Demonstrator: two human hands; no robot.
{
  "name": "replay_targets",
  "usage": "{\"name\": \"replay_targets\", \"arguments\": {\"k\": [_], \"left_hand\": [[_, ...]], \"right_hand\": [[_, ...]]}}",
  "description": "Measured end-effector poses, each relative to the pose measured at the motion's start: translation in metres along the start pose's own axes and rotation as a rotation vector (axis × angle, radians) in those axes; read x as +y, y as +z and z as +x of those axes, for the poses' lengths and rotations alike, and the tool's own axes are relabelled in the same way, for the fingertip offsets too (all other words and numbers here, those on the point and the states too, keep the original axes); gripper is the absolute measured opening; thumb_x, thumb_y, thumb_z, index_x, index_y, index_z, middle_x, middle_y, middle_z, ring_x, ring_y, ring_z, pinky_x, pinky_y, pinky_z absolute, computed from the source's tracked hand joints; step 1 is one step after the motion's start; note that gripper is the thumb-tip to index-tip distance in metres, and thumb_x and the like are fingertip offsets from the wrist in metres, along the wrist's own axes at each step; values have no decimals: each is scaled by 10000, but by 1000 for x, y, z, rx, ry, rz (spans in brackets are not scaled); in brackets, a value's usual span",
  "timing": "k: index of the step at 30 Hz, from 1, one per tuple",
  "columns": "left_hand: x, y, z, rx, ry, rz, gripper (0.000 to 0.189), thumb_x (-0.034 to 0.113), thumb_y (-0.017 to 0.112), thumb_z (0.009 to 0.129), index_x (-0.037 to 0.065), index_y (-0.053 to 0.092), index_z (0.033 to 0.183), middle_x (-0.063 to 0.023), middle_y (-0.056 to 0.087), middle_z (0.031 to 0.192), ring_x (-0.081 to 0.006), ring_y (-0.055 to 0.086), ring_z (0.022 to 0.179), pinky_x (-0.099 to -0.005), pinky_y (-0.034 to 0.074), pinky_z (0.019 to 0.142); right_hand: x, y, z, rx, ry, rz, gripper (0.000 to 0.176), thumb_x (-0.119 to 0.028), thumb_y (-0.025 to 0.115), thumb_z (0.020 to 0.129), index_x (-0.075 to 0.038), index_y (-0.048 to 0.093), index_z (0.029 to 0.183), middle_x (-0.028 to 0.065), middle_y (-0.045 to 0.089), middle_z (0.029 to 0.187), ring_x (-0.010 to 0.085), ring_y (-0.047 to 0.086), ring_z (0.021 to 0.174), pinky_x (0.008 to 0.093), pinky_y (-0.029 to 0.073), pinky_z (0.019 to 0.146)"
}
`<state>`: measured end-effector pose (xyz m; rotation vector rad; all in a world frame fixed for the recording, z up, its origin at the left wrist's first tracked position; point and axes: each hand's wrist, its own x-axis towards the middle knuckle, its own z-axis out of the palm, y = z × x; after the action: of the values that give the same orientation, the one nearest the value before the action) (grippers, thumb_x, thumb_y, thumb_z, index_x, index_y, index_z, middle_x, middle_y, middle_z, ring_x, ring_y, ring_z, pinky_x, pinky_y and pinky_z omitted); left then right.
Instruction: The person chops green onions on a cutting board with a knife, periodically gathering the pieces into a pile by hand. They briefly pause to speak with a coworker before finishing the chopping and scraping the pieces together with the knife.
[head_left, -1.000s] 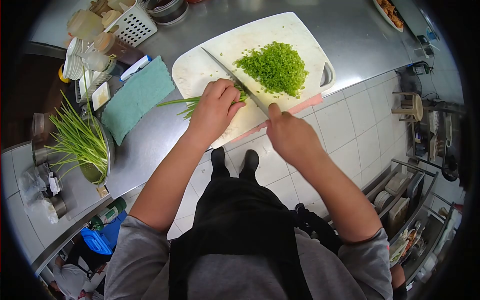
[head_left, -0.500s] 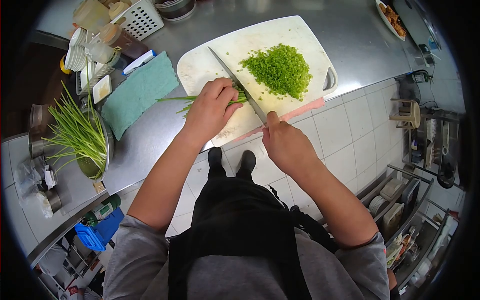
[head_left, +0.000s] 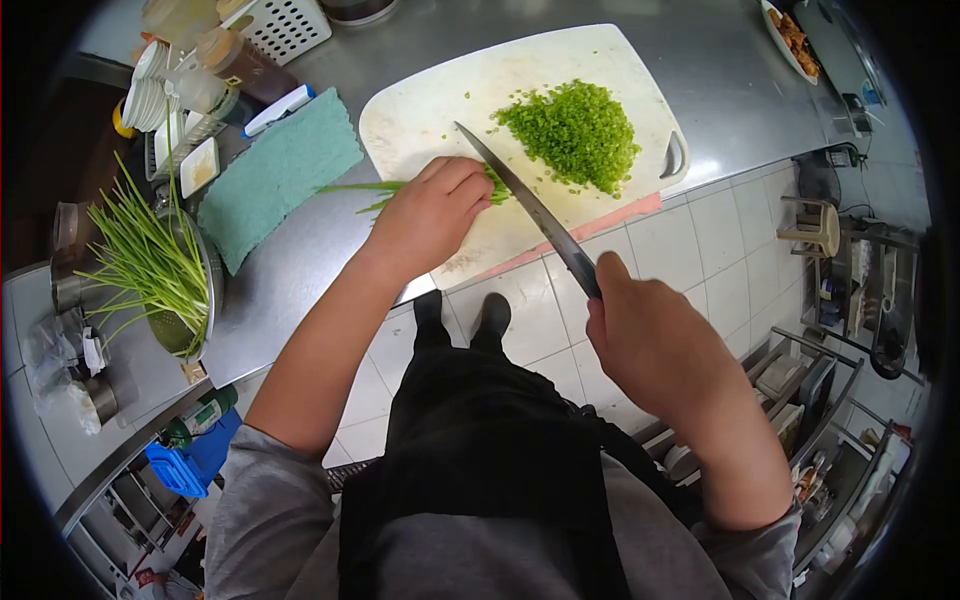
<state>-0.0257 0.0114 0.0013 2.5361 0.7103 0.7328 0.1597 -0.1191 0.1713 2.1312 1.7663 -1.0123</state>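
My right hand [head_left: 650, 335] is closed around the handle of a kitchen knife [head_left: 535, 208], past the front edge of the counter. The blade slants up and left over the white cutting board [head_left: 420, 110], its tip above the board's middle. My left hand [head_left: 430, 215] presses a bunch of green onions [head_left: 365, 188] on the board, fingers curled over it. Their cut ends show by my fingertips, just left of the blade. A heap of chopped green onion [head_left: 575, 135] lies on the board's right half. A pink cloth [head_left: 615, 215] sticks out under the board's front edge.
Left of the board lies a green cloth [head_left: 285, 170]. A metal colander [head_left: 205, 290] of whole green onions [head_left: 150, 265] stands farther left. Sauce bottles [head_left: 230, 60] and a white basket [head_left: 285, 32] are behind. A dish of browned food [head_left: 790, 40] sits back right.
My right hand has drawn the knife back toward me and to the right, so its tip sits farther down the board. My left hand still holds the green onions, with its fingers slightly shifted.
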Motion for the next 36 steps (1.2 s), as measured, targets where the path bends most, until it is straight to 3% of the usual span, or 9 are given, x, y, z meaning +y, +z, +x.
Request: {"name": "replay_targets", "arguments": {"k": [3, 10, 15, 19, 27, 29, 31, 36], "left_hand": [[-5, -2, 1, -30, 33, -38, 151, 73, 691, 862, 50, 628, 998, -111, 617, 1111, -310, 596, 1055, -400, 513, 893], [-7, 1, -1, -17, 58, -37, 170, 71, 693, 860, 43, 627, 1014, -112, 621, 1101, -314, 602, 1041, -403, 514, 885], [-6, 3, -2, 54, 25, -62, 181, 81, 692, 874, 45, 634, 1042, -112, 638, 1066, -317, 609, 1028, -407, 519, 873], [-7, 4, -2, 67, 13, -80, 187, 82, 697, 871, 48, 638, 1045, -112, 642, 1060, -320, 611, 1024, -405, 518, 875], [-10, 3, 0, 14, 22, -86, 207, 77, 684, 861, 72, 628, 1060, -87, 617, 1061, -293, 597, 1026, -399, 523, 874], [-10, 3, 1, 14, 11, -93, 199, 68, 689, 855, 65, 632, 1046, -95, 628, 1062, -306, 600, 1027, -400, 519, 875], [-10, 3, 2, 14, 0, -100, 192, 58, 694, 849, 58, 636, 1032, -102, 638, 1063, -319, 602, 1028, -401, 515, 875], [-11, 3, 1, 9, 18, -112, 211, 46, 686, 836, 61, 642, 1042, -101, 637, 1072, -322, 599, 1022, -408, 514, 875]], "right_hand": [[-2, 13, 2, -33, 85, 1, 176, -115, 510, 952, 49, 476, 1007, 282, 654, 727, 453, 680, 759, 552, 543, 706], [5, -27, 6, -9, -31, -76, 172, -140, 521, 971, 13, 455, 1014, 263, 630, 757, 475, 616, 794, 557, 467, 732], [-5, -51, 9, -133, -17, -137, 178, -136, 507, 975, 34, 457, 989, 247, 608, 735, 458, 601, 770, 524, 455, 702], [-2, -38, 3, -43, -76, -135, 173, -133, 507, 974, 32, 453, 983, 246, 607, 732, 457, 602, 765, 530, 455, 711], [-13, 0, 1, -8, 95, -4, 157, -120, 513, 968, 18, 442, 992, 265, 629, 721, 480, 632, 753, 589, 470, 705], [-11, 17, 0, 11, 59, 14, 163, -121, 518, 969, 14, 436, 1010, 266, 623, 695, 485, 629, 713, 588, 481, 664], [-11, 33, 2, 62, 80, -106, 174, -133, 578, 942, -6, 481, 1010, 193, 652, 682, 367, 694, 648, 446, 575, 573], [9, 94, 35, 224, 71, -259, 221, -161, 612, 933, -29, 494, 1066, 135, 654, 665, 292, 712, 627, 389, 579, 521]]}}
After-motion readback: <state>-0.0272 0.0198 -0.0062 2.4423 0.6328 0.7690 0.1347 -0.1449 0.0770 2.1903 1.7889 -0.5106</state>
